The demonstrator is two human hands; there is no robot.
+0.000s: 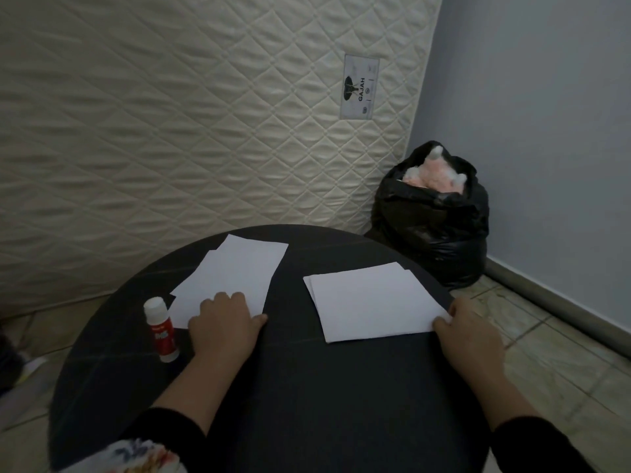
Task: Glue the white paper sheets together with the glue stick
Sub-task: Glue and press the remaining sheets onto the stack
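Two small stacks of white paper lie on a round dark table (293, 370). The left stack (235, 271) sits at the far left, and my left hand (223, 327) rests fingers-down on its near edge. The right stack (372, 298) lies at the far right, and my right hand (467, 332) pinches its near right corner between thumb and fingers. A glue stick (161, 328) with a white cap and red label stands just left of my left hand, untouched.
A quilted cream mattress (170, 114) leans upright behind the table. A black plastic bag (433, 220) with pink stuffing stands on the tiled floor at the right, by a grey wall. Patterned fabric (136, 455) shows at the bottom left.
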